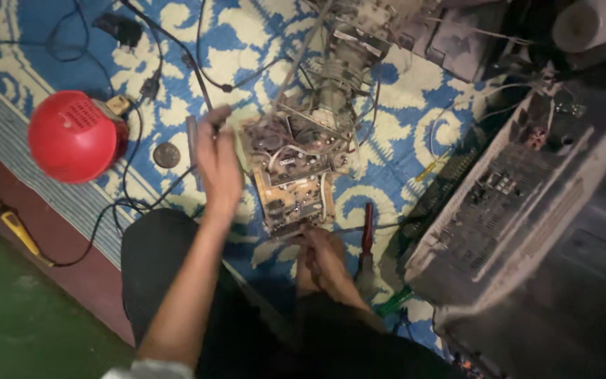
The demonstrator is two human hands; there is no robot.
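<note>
Hands at a bare circuit board on a patterned rug

An opened television set (527, 210) lies right of the circuit board (292, 179) on the blue-and-cream rug (401, 105). Left hand (219, 165), grip clenched on a thin dark tool (192, 140), hovers beside the board; right hand (324, 263) grips its near edge.

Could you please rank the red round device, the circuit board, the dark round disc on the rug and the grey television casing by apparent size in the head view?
Largest to smallest:
1. Grey television casing, though it lies nearer the camera.
2. Circuit board.
3. Red round device.
4. Dark round disc.
</note>
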